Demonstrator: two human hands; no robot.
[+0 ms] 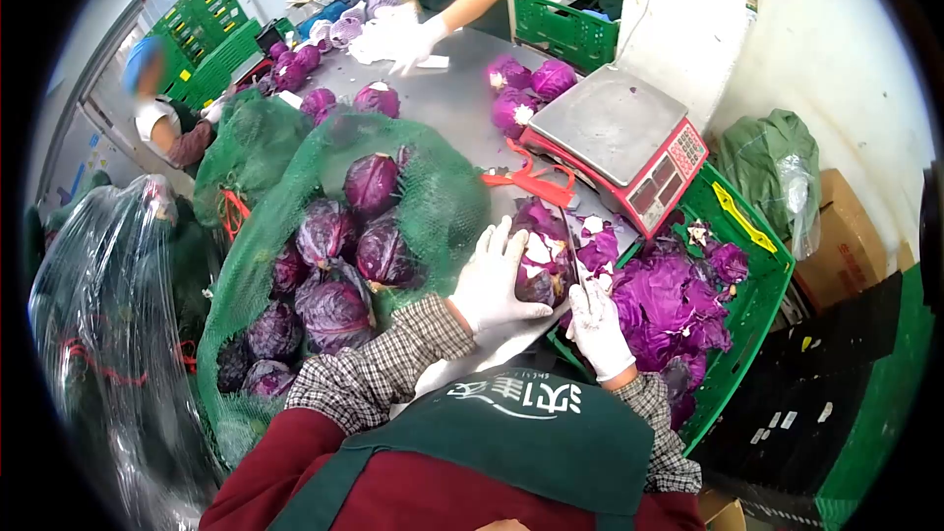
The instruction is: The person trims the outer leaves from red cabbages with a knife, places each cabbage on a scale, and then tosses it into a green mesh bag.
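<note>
My left hand (495, 277), in a white glove, grips the near-left side of a red cabbage (537, 254), thumb below and fingers up along it. Pale patches show on the cabbage where outer leaf is off. A knife (572, 244) is in my right hand (598, 326), also gloved, fingers wrapped around its handle. Its narrow blade points away from me along the cabbage's right side. Cut purple leaf pieces (596, 248) lie just right of the blade. A green mesh bag (447, 177) holding several whole red cabbages (332, 317) lies open to my left.
A green crate (757, 310) full of purple leaves (669, 305) stands at my right, below a red scale (629, 133). A red strap-like item (531, 177) lies near the scale. Across the metal table (447, 103) a person in gloves (423, 39) works; another person (162, 118) stands left.
</note>
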